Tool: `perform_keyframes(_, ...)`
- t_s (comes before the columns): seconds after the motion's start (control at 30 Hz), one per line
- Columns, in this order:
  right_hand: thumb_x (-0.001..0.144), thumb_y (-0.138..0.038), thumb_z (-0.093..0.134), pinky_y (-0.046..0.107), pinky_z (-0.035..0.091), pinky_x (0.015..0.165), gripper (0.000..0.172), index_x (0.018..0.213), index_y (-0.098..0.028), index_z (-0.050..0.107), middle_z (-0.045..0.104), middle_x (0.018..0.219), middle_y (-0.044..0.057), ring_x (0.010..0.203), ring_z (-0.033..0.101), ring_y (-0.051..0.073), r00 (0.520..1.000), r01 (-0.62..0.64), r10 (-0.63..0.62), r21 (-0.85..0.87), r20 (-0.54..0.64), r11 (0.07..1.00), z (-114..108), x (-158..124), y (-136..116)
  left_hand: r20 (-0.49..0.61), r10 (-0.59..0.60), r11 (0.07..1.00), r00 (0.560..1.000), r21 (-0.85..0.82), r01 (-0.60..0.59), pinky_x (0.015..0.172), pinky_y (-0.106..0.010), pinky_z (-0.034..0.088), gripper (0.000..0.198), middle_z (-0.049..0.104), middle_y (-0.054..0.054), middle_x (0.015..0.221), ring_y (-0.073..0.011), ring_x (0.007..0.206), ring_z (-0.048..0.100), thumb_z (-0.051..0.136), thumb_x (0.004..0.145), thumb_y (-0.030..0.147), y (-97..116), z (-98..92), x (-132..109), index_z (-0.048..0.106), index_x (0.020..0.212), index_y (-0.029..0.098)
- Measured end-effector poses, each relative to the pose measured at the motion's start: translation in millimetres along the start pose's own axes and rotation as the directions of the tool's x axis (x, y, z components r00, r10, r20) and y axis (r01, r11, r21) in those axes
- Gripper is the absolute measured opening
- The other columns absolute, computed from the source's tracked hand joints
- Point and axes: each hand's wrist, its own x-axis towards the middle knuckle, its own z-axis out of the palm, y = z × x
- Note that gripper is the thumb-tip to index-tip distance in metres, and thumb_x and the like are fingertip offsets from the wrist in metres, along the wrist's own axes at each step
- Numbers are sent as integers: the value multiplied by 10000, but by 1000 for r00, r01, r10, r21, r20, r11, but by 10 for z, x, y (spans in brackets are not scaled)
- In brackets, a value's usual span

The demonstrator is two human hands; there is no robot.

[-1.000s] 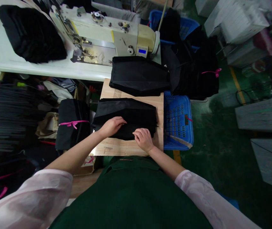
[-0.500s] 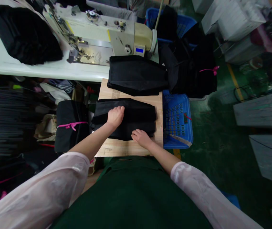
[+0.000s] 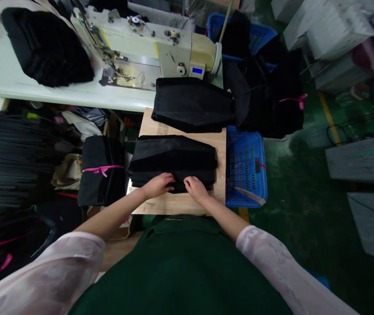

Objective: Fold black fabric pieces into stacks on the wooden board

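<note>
A stack of black fabric pieces (image 3: pixel 174 151) lies on a light wooden board (image 3: pixel 170 204) in front of me. My left hand (image 3: pixel 159 184) is at the stack's near edge, its fingers bent and pinched on the black fabric. A short gap to the right, my right hand (image 3: pixel 196 188) has its curled fingers on the same near strip of fabric. The fingertips are partly hidden against the dark cloth. Beyond this stack, a second pile of black fabric (image 3: pixel 193 105) rests between the board and the sewing machine (image 3: pixel 174 54).
On the left stands a folded black bundle (image 3: pixel 103 188) tied with pink ribbon. A blue basket (image 3: pixel 246 166) adjoins the board's right side. More black fabric (image 3: pixel 269 96) hangs at the back right. A black heap (image 3: pixel 45 48) lies on the white machine table (image 3: pixel 42 97).
My left hand has come from the middle of the stack down to its near edge, beside my right hand. My right hand stays at the near edge. The view has shifted slightly.
</note>
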Motion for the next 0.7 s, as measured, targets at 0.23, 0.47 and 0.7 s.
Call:
perform_keyframes(0.23,944,-197,503,341,412,817,139,933,-168,638,615,994,78,949,503,212,954,300,-290,-182,79,936,-59,-74,-96,-85,-246,961,966,-153,231,767,-298,497,153,678,-39,889,-177,817,637,489,838,198,-181,39,116,604,937,183)
perform_keyframes(0.47,934,-207,536,316,436,771,147,894,-160,670,609,985,84,923,506,200,942,312,-277,-187,189,932,78,-40,-20,-79,-219,967,973,-151,205,678,-259,473,219,619,6,743,-140,675,585,387,756,85,-178,14,47,567,820,192)
perform_keyframes(0.7,942,-170,495,294,454,814,149,897,-163,637,626,920,57,883,548,178,983,137,-133,-29,128,990,63,12,-7,14,-36,996,999,-78,37,845,-291,486,199,680,-50,935,-176,898,637,486,852,206,-58,-72,21,674,915,184)
